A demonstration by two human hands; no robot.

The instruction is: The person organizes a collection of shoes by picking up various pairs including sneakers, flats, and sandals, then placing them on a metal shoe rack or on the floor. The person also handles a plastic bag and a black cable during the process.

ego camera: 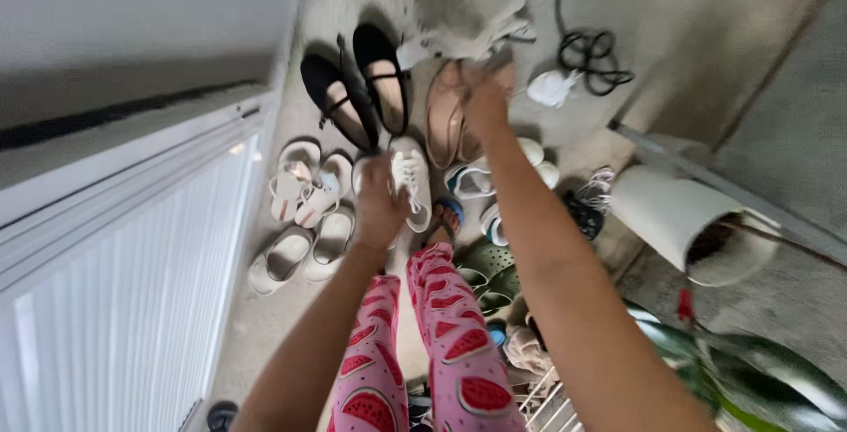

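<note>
Head view: white plant pot (666, 211) lies tipped, holding soil (716, 240).

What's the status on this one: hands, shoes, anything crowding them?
Left hand on white lace-up sneaker. Right hand on tan flat shoe. Black strapped flats, white sandals close alongside.

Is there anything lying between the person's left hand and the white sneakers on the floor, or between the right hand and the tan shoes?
Nothing visible does. The left hand is already at the white sneakers, seemingly touching them. The right hand is down on the tan shoes, with no other shoe between; whether it grips them is unclear.
</note>
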